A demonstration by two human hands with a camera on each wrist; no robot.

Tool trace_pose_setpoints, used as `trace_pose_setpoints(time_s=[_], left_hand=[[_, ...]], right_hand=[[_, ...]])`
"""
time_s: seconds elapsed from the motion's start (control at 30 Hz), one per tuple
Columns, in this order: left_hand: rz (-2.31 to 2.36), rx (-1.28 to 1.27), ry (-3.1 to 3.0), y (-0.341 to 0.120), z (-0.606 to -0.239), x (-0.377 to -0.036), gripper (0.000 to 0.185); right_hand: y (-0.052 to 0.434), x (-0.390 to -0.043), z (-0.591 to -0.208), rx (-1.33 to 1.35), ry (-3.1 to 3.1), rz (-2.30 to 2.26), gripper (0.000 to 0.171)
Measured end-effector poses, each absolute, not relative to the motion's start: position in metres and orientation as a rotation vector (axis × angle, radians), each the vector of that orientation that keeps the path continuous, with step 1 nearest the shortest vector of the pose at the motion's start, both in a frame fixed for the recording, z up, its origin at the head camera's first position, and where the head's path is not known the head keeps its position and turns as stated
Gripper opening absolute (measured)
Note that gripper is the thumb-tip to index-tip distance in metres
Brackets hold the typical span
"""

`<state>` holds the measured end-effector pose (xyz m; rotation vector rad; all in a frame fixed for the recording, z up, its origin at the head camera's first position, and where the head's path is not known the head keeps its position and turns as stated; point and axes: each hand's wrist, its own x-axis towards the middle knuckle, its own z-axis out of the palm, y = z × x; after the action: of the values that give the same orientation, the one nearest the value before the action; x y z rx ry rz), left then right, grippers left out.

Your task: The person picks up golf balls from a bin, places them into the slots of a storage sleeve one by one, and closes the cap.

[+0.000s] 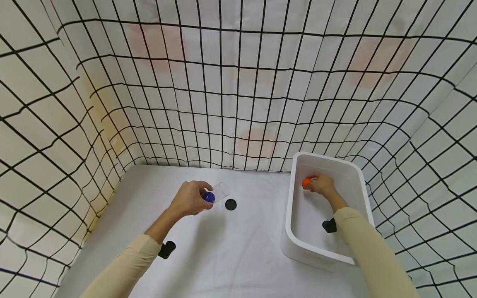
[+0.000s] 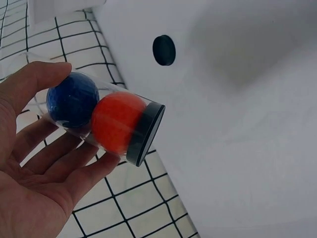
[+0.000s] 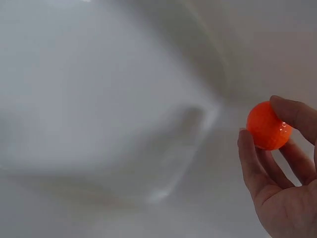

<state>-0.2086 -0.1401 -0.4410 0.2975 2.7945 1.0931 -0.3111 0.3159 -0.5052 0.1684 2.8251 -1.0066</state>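
While left hand (image 1: 188,198) grips clear, black-capped cylinder (image 1: 221,191), right hand (image 1: 322,184) pinches glossy orange ball (image 3: 269,125). White bin walls (image 1: 298,251) surround it.

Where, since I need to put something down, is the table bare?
Bare white tabletop lies between the loose dark lid and the white bin, and in front of the lid. It is crowded left of the lid, where the left hand holds the clear tube, and toward the bin's far left corner, where the right hand grips an orange ball.
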Motion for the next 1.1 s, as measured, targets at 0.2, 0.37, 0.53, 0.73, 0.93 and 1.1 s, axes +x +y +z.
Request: trace_pose_setpoints(time_s=[0.2, 0.37, 0.53, 0.73, 0.93, 1.1], left_hand=[[1.077, 0.328, 2.806, -0.135, -0.441, -0.21, 0.045], [1.076, 0.34, 2.792, -0.13, -0.44, -0.211, 0.044], [1.063, 0.354, 2.791, -0.125, -0.438, -0.211, 0.044], [1.075, 0.363, 2.776, -0.117, -0.436, -0.211, 0.043], [1.095, 0.39, 2.762, -0.109, -0.431, -0.211, 0.042], [1.11, 0.43, 2.756, -0.102, -0.426, -0.21, 0.041]], right_hand=[[0.316, -0.306, -0.467, 0.1, 2.882, -1.001, 0.049], [0.308, -0.297, -0.434, 0.057, 2.885, -1.054, 0.051], [0.291, -0.284, -0.404, -0.052, 2.928, -1.051, 0.049], [0.257, -0.27, -0.376, -0.157, 2.91, -1.123, 0.047], [0.22, -0.255, -0.366, -0.288, 2.798, -1.204, 0.043], [0.191, -0.241, -0.366, -0.358, 2.752, -1.217, 0.043]])
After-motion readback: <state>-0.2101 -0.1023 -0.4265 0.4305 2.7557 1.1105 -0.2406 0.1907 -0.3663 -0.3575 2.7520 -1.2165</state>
